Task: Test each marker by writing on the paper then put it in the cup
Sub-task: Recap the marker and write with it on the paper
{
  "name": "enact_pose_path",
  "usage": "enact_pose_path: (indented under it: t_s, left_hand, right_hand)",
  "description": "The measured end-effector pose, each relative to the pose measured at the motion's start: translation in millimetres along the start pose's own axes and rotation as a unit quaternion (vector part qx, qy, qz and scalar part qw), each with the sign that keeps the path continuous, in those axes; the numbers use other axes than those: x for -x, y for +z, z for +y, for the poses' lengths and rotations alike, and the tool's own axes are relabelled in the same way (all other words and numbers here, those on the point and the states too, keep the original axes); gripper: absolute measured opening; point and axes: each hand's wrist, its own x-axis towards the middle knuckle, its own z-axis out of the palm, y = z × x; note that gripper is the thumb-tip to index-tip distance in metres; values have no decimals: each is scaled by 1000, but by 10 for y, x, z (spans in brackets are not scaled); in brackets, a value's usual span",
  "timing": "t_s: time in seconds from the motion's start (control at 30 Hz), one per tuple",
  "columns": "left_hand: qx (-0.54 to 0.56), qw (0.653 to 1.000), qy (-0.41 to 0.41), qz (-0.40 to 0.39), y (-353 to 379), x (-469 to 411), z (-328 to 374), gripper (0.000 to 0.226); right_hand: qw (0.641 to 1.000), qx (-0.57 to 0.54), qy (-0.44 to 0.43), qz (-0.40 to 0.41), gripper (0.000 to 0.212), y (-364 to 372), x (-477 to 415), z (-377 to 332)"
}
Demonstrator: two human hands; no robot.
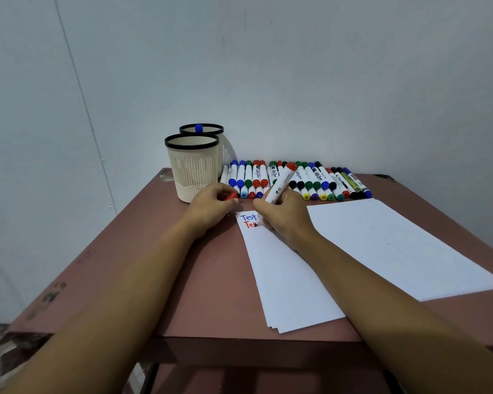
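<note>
Red marker (278, 184) was gripped in the right hand (282, 214), tip on the paper (282, 274) near the table's (211, 280) far edge, its "Test" part-written. The left hand (211, 209) pinched what appeared to be its cap (230, 197). One blue marker (199, 127) stood in the rear cup (211, 131); the row (310, 180) awaited testing.

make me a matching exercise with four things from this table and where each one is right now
1 red cap
2 red marker
3 blue-capped marker
4 blank paper stack

A standing in the rear cup
B gripped by the right hand
C pinched in the left hand
D lying on the right of the table

Pairs: 1-C, 2-B, 3-A, 4-D
</note>
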Motion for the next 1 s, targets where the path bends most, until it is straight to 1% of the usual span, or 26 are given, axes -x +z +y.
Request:
enact_pose_path:
  t_s: [0.07, 0.13, 0.2, 0.3, 0.4, 0.5, 0.6, 0.77, 0.83, 0.9, 1.0]
  left_hand:
    - [1, 1000, 2, -3, -1, 0, 5, 29]
    - [4, 1000, 4, -3, -6, 7, 6, 30]
    - [3, 1000, 4, -2, -8, 11, 2, 31]
    - [12, 1000, 3, -1, -5, 18, 5, 30]
    - [12, 1000, 5, -5, -4, 20, 13, 31]
    - [5, 1000, 10, -6, -5, 18, 17, 30]
    - [6, 1000, 13, -6, -9, 20, 12, 30]
    - [7, 1000, 21, -10, -10, 25, 8, 28]
    - [2, 1000, 29, -9, -12, 25, 5, 27]
    - [-7, 999, 33, -9, -12, 34, 9, 27]
    - [-17, 999, 42, -6, -5, 42, 17, 29]
  right_hand:
    - [1000, 1, 0, 18, 17, 6, -14, 15]
    - [999, 4, 0, 48, 12, 6, -29, 27]
    - [998, 6, 4, 59, 9, 7, -40, 31]
    - [999, 17, 3, 50, 13, 11, -45, 27]
    - [999, 22, -2, 42, 8, 1, -38, 15]
    - [999, 20, -3, 35, 12, -14, -39, 10]
    - [999, 12, 2, 42, 10, -12, -40, 14]
    - [999, 4, 6, 47, 22, 6, -60, 49]
    - [999, 11, 3, 48, 18, 11, -57, 45]
    - [998, 16, 1, 55, 8, 14, -54, 38]
    - [998, 6, 9, 65, 9, 13, -73, 46]
